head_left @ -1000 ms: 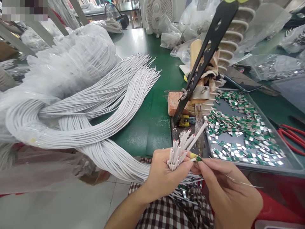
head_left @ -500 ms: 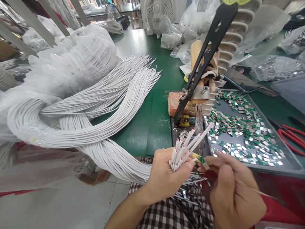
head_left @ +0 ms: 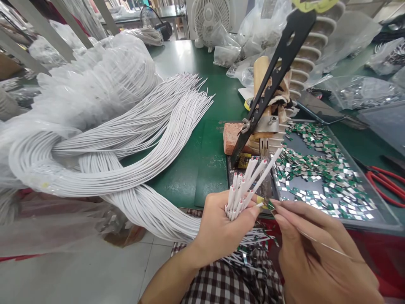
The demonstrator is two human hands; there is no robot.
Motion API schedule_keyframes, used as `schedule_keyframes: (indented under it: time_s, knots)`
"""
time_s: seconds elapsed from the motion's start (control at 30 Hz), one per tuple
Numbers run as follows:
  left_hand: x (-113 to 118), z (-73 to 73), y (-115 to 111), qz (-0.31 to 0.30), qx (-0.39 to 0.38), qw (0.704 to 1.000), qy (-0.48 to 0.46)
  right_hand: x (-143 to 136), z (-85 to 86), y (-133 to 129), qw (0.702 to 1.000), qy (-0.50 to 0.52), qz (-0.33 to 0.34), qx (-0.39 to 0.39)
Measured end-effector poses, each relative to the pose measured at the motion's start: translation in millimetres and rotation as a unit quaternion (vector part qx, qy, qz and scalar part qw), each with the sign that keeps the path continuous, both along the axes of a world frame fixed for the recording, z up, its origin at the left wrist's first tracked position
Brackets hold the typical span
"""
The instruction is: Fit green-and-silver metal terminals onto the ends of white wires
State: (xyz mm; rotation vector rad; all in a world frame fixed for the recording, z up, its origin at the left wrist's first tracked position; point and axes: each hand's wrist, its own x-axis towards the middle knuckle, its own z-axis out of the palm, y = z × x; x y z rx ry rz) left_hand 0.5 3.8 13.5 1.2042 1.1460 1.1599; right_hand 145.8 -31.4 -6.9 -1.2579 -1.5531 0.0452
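Note:
My left hand is closed round a bundle of white cables, whose red-cored ends point up. A yellow cover shows on one of its fingertips. Closed in a pinch, my right hand has a thin silvery wire running back across its fingers. Its fingertips meet a small green circuit board beside the left thumb; which fingers bear the board is partly hidden. Just behind them, the metal tip of a clamped soldering iron points down. More cable ends with green boards hang below my left hand, over a checked cloth.
A large loop of white cables covers the left of the green table. A brick and a slanted black metal bar stand by the iron. On the right are a tray of small circuit boards and red-handled pliers.
My right hand has come up and left, its fingertips now at the small circuit board. The board has risen slightly and tilted towards the iron's tip. The left hand has barely moved.

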Motion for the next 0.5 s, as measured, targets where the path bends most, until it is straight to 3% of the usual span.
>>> schedule_keyframes:
  time_s: [0.33,0.5]
  knots:
    - [-1.3,0.3,-7.1,-0.016,-0.007,1.0,-0.002,1.9,3.9,0.1,0.997,0.072,0.03,-0.015]
    - [-4.6,-1.3,-4.6,-0.051,0.018,0.998,0.021,8.4,4.1,6.1,0.992,0.045,0.036,-0.111]
